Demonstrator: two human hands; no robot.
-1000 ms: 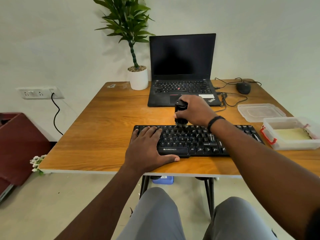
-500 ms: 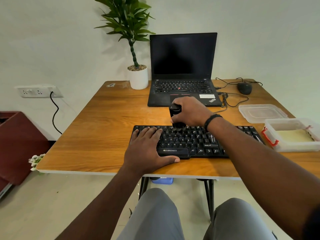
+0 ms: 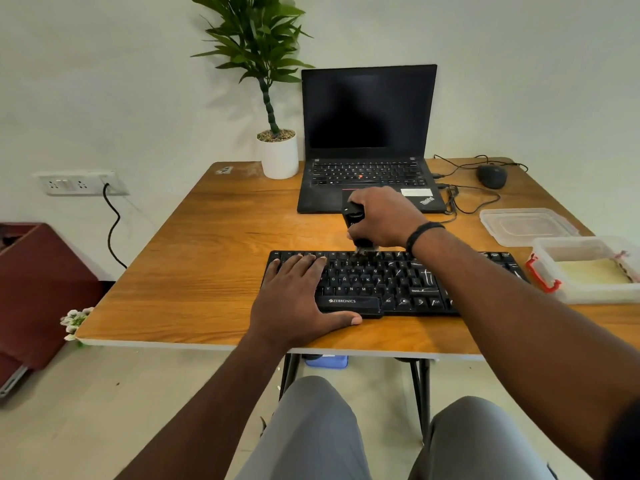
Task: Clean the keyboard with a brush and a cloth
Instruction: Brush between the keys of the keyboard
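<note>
My right hand (image 3: 381, 216) grips the stubby black brush (image 3: 355, 223), light and stiff, bristles at the flat black plastic keyboard's (image 3: 391, 282) twelve o'clock edge. My left hand (image 3: 298, 296) lies flat, pinning its nine o'clock end.

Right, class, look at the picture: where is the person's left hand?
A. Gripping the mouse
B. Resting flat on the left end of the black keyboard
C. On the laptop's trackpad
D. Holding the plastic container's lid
B: the left hand lies flat with straight fingers on the left end of the keyboard, while the right hand grips the brush at the far key row.
</note>
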